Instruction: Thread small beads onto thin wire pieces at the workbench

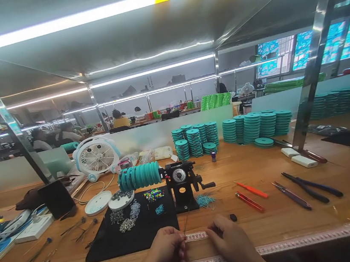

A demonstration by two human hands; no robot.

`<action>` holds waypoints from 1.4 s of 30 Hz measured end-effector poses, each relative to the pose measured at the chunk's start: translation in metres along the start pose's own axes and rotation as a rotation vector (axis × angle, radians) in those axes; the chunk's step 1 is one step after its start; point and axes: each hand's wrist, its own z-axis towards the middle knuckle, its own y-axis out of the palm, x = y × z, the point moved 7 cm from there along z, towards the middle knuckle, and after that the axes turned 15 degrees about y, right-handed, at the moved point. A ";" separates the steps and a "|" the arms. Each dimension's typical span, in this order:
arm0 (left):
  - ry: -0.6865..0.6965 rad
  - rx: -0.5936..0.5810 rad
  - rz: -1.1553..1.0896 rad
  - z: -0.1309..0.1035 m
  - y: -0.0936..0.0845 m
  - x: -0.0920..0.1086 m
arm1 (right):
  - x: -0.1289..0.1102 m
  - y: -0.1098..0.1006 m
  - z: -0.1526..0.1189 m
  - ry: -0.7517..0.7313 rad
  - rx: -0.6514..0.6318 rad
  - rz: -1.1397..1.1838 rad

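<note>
My left hand (168, 245) is closed in a pinch near the table's front edge, on a thin dark strand (186, 222) that sticks up from the fingertips. To its right, my right hand (230, 235) has curled fingers; whatever they hold is too small to make out. A short strip of measuring tape (197, 235) lies between the hands. Just beyond stands a black hand-crank winder (183, 192) with a dial, carrying a row of teal spools (140, 175). On a black mat (134, 241) lie piles of coloured beads (153, 194), metal bits (127, 225) and clear pieces (135, 209).
Pliers (311, 186), tweezers (291, 195), an orange tool (252, 189) and a red cutter (249, 202) lie to the right. Stacks of teal spools (253, 127) stand at the back. A white fan (97, 156) and a phone (56, 199) are on the left.
</note>
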 end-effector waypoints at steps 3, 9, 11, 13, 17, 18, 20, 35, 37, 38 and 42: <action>0.006 0.032 0.088 0.001 -0.003 -0.001 | 0.007 -0.003 -0.005 0.017 0.018 -0.106; 0.038 0.055 0.249 0.005 -0.006 -0.001 | 0.011 -0.014 -0.004 0.088 0.006 -0.096; 0.054 0.055 0.288 0.006 -0.007 0.000 | 0.011 -0.016 -0.003 0.095 -0.002 -0.112; 0.060 0.046 0.320 0.007 -0.007 0.001 | 0.011 -0.016 -0.001 0.088 -0.012 -0.142; 0.057 0.026 0.367 0.007 -0.005 0.006 | 0.016 -0.016 0.003 0.108 -0.018 -0.179; 0.053 0.026 0.379 0.007 -0.005 0.007 | 0.018 -0.016 0.004 0.117 -0.019 -0.185; 0.038 0.025 0.399 0.006 -0.004 0.007 | 0.020 -0.017 0.007 0.126 -0.026 -0.197; -0.041 -0.026 0.458 0.000 -0.003 0.000 | 0.024 -0.023 0.006 0.132 -0.044 -0.283; -0.030 -0.024 0.466 0.001 -0.004 -0.002 | 0.024 -0.024 0.005 0.128 -0.038 -0.283; -0.023 -0.024 0.469 0.002 -0.005 -0.003 | 0.023 -0.025 0.004 0.128 -0.037 -0.283; -0.002 -0.031 0.485 0.004 -0.007 -0.005 | 0.022 -0.028 0.003 0.141 -0.037 -0.286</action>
